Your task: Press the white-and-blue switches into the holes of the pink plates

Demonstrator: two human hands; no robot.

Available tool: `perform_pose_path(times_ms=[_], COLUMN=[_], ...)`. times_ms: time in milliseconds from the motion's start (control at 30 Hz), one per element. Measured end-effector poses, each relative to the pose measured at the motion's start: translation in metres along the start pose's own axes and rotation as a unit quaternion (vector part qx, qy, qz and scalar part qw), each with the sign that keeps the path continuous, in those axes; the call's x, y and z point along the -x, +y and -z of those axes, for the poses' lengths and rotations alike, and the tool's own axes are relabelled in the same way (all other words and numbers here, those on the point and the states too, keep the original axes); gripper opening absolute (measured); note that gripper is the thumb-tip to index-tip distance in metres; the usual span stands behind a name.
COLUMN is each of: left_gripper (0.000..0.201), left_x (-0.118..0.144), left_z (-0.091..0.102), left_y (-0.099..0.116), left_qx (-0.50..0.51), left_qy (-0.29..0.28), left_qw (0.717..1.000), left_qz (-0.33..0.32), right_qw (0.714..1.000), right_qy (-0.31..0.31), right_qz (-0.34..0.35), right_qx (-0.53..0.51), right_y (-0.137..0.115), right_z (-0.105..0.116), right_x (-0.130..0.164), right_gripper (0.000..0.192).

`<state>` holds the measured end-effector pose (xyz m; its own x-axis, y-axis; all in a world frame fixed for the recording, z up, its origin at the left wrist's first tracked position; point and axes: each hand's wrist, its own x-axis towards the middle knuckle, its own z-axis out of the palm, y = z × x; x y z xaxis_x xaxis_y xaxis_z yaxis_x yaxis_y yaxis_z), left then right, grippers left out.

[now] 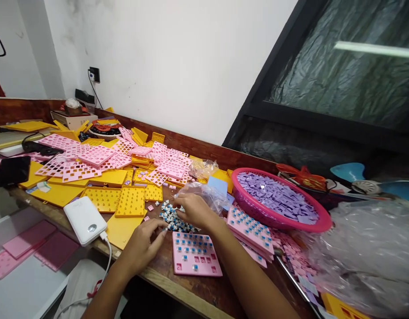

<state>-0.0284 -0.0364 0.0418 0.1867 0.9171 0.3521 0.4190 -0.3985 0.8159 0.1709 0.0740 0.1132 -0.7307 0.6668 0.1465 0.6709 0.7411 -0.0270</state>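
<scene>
A loose pile of small blue-and-white key switches lies on the brown table. My left hand is at the pile's left edge, thumb and forefinger pinched on a small whitish piece that looks like one of the switches. Over the pile's upper right, my right hand has its fingers curled down among the switches; what they grip is hidden. Just below the pile lies a pink keyboard plate. Blue switches fill its upper rows, while several square holes at lower right and one at lower left are bare.
Right of my forearm are stacked pink plates with switches and a pink basket of purple keycaps. Yellow cases and pink grid plates cover the left. A white power bank with a cable rests near the front edge. Plastic bags lie far right.
</scene>
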Motion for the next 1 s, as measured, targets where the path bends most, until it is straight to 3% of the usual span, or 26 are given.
perform_pose_path(times_ms=[167, 567, 633, 767, 1000], left_gripper=[0.024, 0.023, 0.024, 0.029, 0.023], left_x=[0.0, 0.0, 0.003, 0.015, 0.026], left_z=[0.003, 0.001, 0.002, 0.0, -0.024], left_y=[0.001, 0.0, 0.006, 0.025, 0.039], left_qx=[0.042, 0.055, 0.049, 0.01, -0.182], left_qy=[-0.002, -0.002, -0.021, -0.111, -0.198], left_qw=[0.999, 0.998, 0.998, 0.992, 0.958], left_qz=[-0.025, -0.01, -0.025, -0.061, -0.103], right_qw=[0.993, 0.988, 0.989, 0.989, 0.99], right_qy=[-0.072, -0.104, -0.107, -0.115, -0.095], right_qz=[-0.084, -0.095, -0.089, -0.077, -0.078], right_qx=[-0.033, -0.057, -0.058, -0.061, -0.067], right_y=[0.022, 0.032, 0.031, 0.028, 0.025], right_z=[-0.017, -0.034, -0.034, -0.035, -0.033], right_x=[-0.001, -0.003, -0.002, -0.001, -0.002], right_gripper=[0.014, 0.01, 0.008, 0.008, 0.005])
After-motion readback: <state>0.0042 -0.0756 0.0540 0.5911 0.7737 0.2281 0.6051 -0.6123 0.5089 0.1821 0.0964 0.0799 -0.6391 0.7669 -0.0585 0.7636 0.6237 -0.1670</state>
